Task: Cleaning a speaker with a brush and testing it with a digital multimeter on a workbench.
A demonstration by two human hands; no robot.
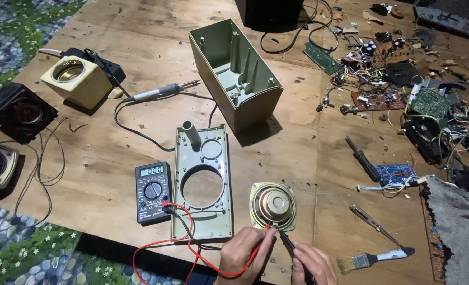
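Left hand point(243, 253) pinched around the red probe point(266, 230), tip pressed to the near edge of the speaker driver point(272, 206). Right hand point(312, 264) clenched on the black probe point(285, 241), tip meeting the same near edge just beside the red one. Driver lying magnet-up near the front edge of the wooden board point(113, 174): round silvery magnet with a brassy sheen, set in a pale, roughly square frame with rounded corners. Red lead point(155, 245) and black lead trailing left in loops off the board's edge and back up to a black multimeter point(153, 191), display lit, dial in the middle.

Between multimeter and driver, a grey-green front panel point(203, 182) lying flat, with one large round opening, a smaller one above and a short tube standing up. Behind it, the matching open cabinet shell point(234, 74) on its side. Further left, a soldering iron point(160, 92) resting on the board, a cream cube-shaped holder point(76, 79), and two more speakers point(18, 111) at the edge. To the right, a black screwdriver point(364, 158), a small blue circuit board point(395, 174), a slim screwdriver point(374, 224), a paintbrush point(372, 259), a grey cloth point(456, 221), and a tangle of circuit boards and wires point(424, 100) well apart. Nothing between the probes and the driver.
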